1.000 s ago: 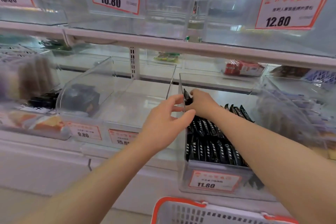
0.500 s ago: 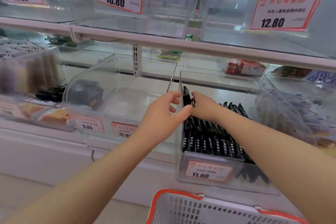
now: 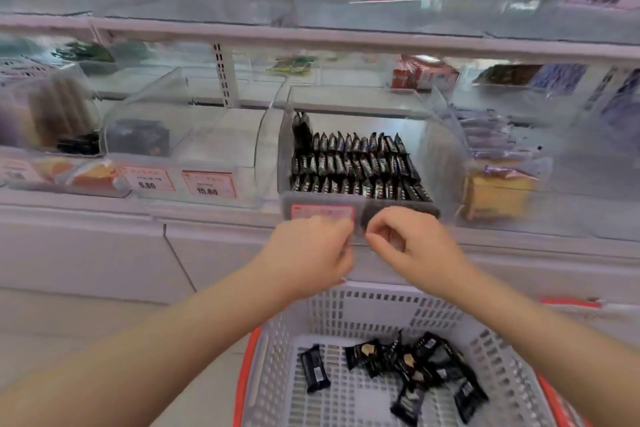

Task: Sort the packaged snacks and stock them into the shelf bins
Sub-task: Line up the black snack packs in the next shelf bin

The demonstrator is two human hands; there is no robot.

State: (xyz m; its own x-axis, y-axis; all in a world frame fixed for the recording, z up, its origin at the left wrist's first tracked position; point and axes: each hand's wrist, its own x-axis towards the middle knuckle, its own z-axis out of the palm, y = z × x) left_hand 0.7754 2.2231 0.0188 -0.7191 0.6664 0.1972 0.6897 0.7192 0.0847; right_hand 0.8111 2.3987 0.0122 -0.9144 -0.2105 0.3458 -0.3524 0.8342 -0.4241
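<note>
Both hands have drawn back from the clear bin; left hand and right hand hover with fingers curled, empty; loose black packets lie below in the basket, nearer the right.

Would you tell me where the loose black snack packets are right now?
In the head view, the loose black snack packets lie in the white basket, bottom centre-right.

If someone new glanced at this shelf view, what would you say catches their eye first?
Probably the clear bin at centre, packed with neat rows of black snack packets. Just below its front, the left hand and right hand hang side by side with curled fingers, holding nothing visible. Beneath them a white basket with a red rim holds a loose scatter of similar black packets.
</note>
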